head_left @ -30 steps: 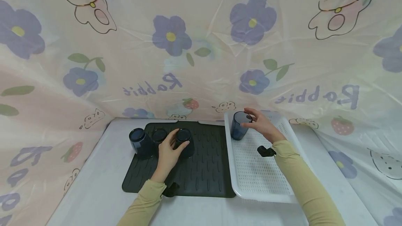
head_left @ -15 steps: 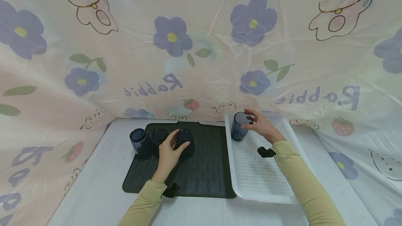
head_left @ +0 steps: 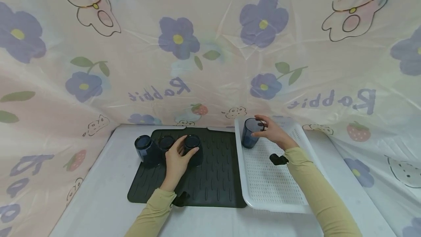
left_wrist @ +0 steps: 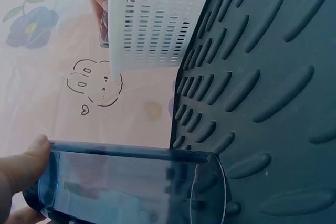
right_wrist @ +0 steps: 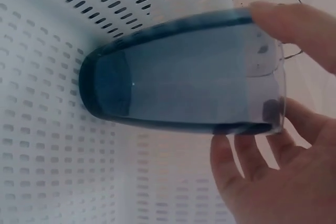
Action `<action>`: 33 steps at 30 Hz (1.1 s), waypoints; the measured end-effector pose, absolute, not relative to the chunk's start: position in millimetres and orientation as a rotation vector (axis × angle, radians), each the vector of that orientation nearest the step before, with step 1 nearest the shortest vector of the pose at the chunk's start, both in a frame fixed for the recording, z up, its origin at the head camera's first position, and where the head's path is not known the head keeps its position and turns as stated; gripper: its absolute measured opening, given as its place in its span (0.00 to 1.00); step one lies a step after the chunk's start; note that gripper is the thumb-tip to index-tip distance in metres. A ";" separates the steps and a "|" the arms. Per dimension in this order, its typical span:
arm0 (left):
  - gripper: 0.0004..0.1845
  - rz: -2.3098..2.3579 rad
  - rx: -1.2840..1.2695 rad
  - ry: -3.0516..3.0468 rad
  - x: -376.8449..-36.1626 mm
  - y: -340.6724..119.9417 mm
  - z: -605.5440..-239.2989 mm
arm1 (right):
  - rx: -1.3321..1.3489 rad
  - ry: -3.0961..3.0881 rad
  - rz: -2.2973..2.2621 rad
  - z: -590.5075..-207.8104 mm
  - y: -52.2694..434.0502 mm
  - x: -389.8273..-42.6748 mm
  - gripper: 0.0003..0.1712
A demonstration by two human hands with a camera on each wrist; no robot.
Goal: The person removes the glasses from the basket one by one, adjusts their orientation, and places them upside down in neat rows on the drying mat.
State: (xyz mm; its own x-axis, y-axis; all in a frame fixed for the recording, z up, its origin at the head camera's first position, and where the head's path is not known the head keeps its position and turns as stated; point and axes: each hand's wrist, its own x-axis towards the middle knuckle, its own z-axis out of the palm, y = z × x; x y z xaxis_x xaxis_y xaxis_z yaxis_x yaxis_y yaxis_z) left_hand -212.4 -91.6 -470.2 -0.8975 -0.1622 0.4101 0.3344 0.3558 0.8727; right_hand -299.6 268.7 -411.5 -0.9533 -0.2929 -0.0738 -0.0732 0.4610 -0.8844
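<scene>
My left hand grips a dark blue glass near its upturned base, thumb on one side and fingers on the other. This glass stands upside down, its rim at the ribbed black mat. Left of that hand, two more upside-down glasses stand on the mat, an outer glass and a partly hidden glass. At the right, my right hand holds an upright blue glass by its rim. The glass has its thick base toward the floor of a white perforated basket.
Mat and basket lie side by side on a white table. Behind them rises a plastic curtain printed with rabbits and flowers, which also closes in both sides. The basket's raised wall borders the mat's right edge.
</scene>
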 end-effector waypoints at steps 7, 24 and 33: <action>0.32 -1.531 -0.104 -2.160 -211.1 -90.2 -466.4 | -0.346 2.490 -1.443 -411.1 268.2 -298.7 0.48; 0.34 -1.553 -0.086 -2.161 -210.6 -91.5 -468.7 | -0.355 2.477 -1.429 -415.0 271.1 -296.2 0.48; 0.33 -1.537 -0.085 -2.162 -211.5 -91.4 -471.2 | -0.410 2.474 -1.414 -416.8 274.6 -287.5 0.49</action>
State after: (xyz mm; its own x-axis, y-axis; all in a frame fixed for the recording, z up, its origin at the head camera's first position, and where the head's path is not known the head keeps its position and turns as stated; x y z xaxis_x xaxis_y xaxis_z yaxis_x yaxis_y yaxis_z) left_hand -211.5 -91.4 -471.2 -0.8815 -0.2225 0.4165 0.3204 0.3660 0.8737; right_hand -287.5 274.6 -416.8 -0.9258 -0.3682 -0.0855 -0.1133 0.4860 -0.8666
